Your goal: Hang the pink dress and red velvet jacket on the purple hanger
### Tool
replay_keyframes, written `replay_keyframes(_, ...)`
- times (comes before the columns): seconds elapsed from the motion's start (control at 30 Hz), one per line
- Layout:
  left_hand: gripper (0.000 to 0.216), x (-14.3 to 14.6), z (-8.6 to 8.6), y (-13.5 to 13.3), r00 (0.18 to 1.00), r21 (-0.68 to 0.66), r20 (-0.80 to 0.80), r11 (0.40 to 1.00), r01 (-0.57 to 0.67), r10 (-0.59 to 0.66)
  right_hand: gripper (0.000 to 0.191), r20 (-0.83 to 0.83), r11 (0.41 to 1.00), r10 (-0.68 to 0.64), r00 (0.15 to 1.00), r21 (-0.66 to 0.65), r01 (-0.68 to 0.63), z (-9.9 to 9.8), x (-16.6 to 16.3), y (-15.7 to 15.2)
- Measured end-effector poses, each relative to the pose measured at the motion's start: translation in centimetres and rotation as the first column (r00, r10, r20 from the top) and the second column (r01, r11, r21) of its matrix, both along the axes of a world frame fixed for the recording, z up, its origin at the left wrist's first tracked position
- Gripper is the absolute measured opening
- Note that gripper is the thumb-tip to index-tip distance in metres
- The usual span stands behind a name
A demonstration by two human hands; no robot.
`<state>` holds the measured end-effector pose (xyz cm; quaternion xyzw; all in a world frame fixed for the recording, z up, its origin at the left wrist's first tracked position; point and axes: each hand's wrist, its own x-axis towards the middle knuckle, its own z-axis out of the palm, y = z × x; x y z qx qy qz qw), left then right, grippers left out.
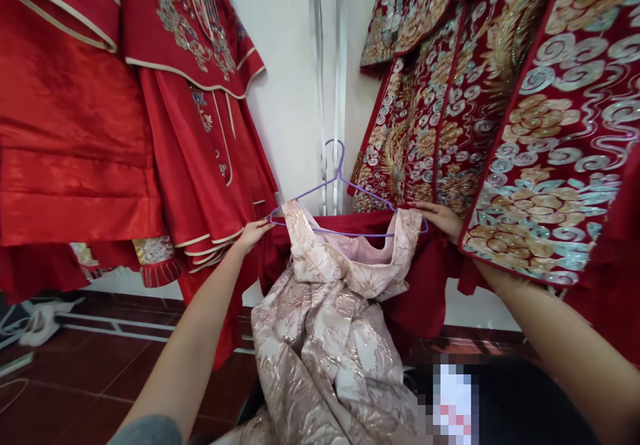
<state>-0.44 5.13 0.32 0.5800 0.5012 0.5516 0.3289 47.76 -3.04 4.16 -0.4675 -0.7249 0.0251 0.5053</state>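
Hanger: here it is, centre frame, a thin lilac wire hanger (pixel 342 162) held up in front of the white wall (pixel 290 65), hook pointing up and free of any rail.
On the hanger: a pale pink brocade dress (pixel 325 325) with a shiny floral weave. Its wide shoulder straps are draped over the bottom wire and the skirt tumbles down in folds towards the camera.
Left hand: the left hand (pixel 254 230) comes in on a bare, outstretched arm. Its fingertips (pixel 265 222) are closed in a pinch on the hanger's left corner.
Right hand: the right hand (pixel 440 218) is at the hanger's right end, fingers (pixel 420 206) stretched out along the dress's shoulder strap (whether they actually clamp the wire, I cannot tell).
Behind the dress: plain dark red cloth (pixel 425 285) hangs just behind it.
Left side: glossy red satin garments with cream piping (pixel 75 132) hang beside a red jacket with embroidery on the chest (pixel 200 132).
Right side: deep red robes thick with gold and silver cloud embroidery (pixel 550 132) partly cover the right forearm.
Writing: a blurred patch (pixel 453 405) sits low right and cannot be read.
Floor: dark red tiles (pixel 75 378), with a white crumpled item (pixel 43 322) at far left.
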Motion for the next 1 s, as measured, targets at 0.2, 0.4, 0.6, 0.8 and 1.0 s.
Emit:
replay_keyframes(0.2,0.028,0.8,5.4,0.3,0.945,0.380,-0.159,0.901,-0.209,0.286,0.018,-0.149,0.965,0.166,0.975,-0.179,-0.192,3.6,-0.2,-2.6)
replay_keyframes(0.4,0.025,3.6,6.5,-5.9,0.750,0.762,-0.063,0.517,-0.390,0.659,0.028,-0.004,0.980,-0.095,0.995,0.176,0.095,6.5,-1.3,-8.6)
replay_keyframes(0.6,0.046,4.8,3.3,-9.8,0.644,0.611,-0.547,0.781,-0.129,0.534,0.080,0.346,0.994,0.007,0.938,-0.102,0.030,3.6,-2.3,-10.5)
replay_keyframes(0.8,0.029,5.5,4.1,-8.5,0.602,0.553,-0.634,0.829,-0.087,0.486,0.069,0.382,0.992,0.023,0.924,-0.121,0.025,0.9,-3.3,-6.7)
replay_keyframes(1.0,0.014,9.1,5.0,-8.6,0.835,0.553,-0.440,0.832,-0.037,0.330,0.028,0.205,1.000,-0.020,0.978,0.017,0.016,0.7,-7.4,-5.9)
